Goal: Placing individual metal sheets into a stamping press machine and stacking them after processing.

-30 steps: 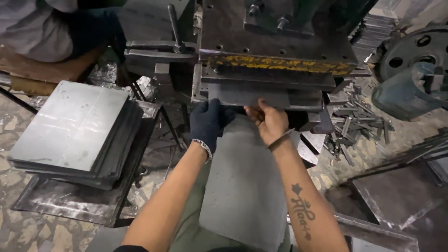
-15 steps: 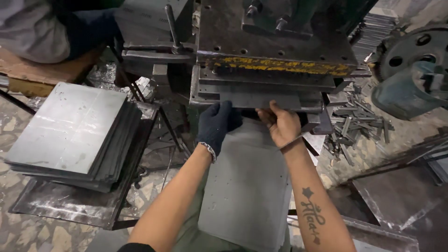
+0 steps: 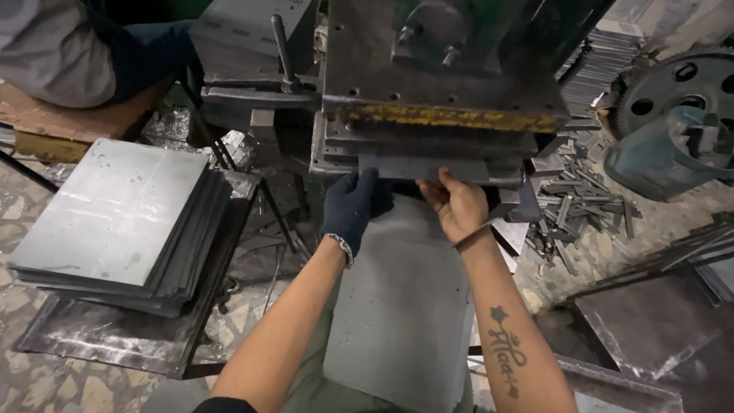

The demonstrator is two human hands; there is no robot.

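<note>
Fingers (image 3: 443, 183) of the bare right hand (image 3: 457, 206) curl up w/ tips touching the underside edge of a grey metal sheet (image 3: 424, 167) that sticks out of the press slot; thumb side is hidden, so can't tell if it's a real pinch or just a push. Left hand (image 3: 353, 208) wears a dark knit glove, fingers held together and pointing up, tips against the same sheet edge, just left of the right fingers. Whether it clamps the sheet can't be told either.

Below both hands, nearer the person, a big flat grey sheet (image 3: 401, 306) runs from the wrists down between the forearms. Right forearm has a dark tattoo; left wrist has a thin bracelet (image 3: 341, 246).

Straight above the fingers sits the press (image 3: 443, 84), dark steel block w/ a worn yellow strip (image 3: 447, 117) along its lower front, the gripped sheet right under that strip. Up-left of the fingers, a lever handle (image 3: 280, 53) stands on the machine.

Well left of the fingers, a stack of grey sheets (image 3: 115, 222) rests on a low metal stand. Right of the fingers, a scatter of small metal offcuts (image 3: 573, 210) on the floor. Farther right, a big toothed wheel (image 3: 673, 95). Far up-left, another person's grey sleeve (image 3: 53, 46).
</note>
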